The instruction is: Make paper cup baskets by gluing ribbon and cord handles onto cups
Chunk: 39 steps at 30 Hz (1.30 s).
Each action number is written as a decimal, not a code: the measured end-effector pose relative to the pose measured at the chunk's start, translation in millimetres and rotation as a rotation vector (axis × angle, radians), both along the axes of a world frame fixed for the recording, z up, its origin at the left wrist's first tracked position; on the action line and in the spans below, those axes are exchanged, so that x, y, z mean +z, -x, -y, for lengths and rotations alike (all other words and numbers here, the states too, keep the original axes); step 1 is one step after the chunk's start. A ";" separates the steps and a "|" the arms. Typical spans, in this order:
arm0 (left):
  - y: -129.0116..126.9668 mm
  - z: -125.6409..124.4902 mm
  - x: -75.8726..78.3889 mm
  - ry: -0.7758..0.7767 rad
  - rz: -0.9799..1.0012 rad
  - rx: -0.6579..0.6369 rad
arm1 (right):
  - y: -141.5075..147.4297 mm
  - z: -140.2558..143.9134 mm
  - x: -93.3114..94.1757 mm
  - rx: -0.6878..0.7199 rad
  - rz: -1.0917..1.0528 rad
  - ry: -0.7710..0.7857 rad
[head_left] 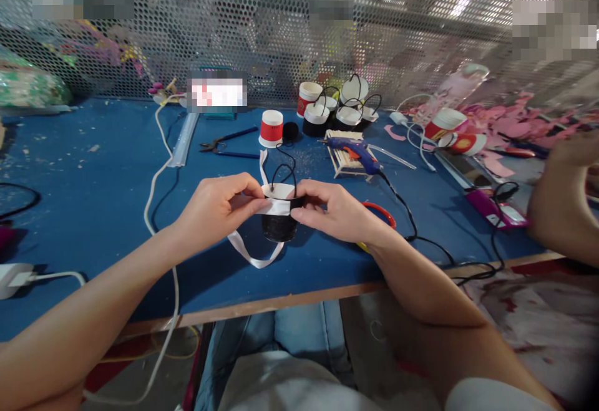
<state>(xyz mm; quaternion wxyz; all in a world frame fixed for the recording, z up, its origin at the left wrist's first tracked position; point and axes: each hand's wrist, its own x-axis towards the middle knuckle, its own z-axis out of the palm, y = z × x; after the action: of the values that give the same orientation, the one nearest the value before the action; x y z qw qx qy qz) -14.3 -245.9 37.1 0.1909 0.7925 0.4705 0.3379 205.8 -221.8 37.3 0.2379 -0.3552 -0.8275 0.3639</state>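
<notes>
Just above the blue table's front part is a paper cup [279,229] with a black-covered outside, a white inside and a thin black cord handle. A white ribbon [279,207] lies flat across its side below the rim, and a loose length loops down to the left. My left hand [218,208] is closed, thumb and fingers pinching the ribbon at the cup's left side. With fingers at the rim and thumb on the outside, my right hand [334,210] grips the cup's right side. Part of the rim is hidden by my fingers.
Behind stand a red-and-white paper cup [271,129], a black cord ball [291,131] and several black-and-white cups [316,119]. A blue glue gun [358,151] rests on a stick rack [349,166]; pliers [219,144] lie left. Another person's arm [559,199] is at right.
</notes>
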 end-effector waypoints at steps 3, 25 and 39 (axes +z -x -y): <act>0.6 -0.2 -0.7 -0.030 -0.032 -0.009 | 1.2 0.7 -0.3 0.005 0.006 -0.003; -1.5 0.4 -5.6 -0.040 -0.059 -0.026 | 5.7 0.8 -4.0 -0.067 0.018 -0.061; -2.5 0.7 -1.1 0.003 -0.071 -0.014 | 6.4 1.0 -3.6 -0.043 -0.012 -0.052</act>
<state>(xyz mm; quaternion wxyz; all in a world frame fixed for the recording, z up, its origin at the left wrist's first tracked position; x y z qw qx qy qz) -11.8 -246.6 36.0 0.1777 0.8068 0.4722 0.3074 199.4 -222.7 33.8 0.2596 -0.3643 -0.8275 0.3392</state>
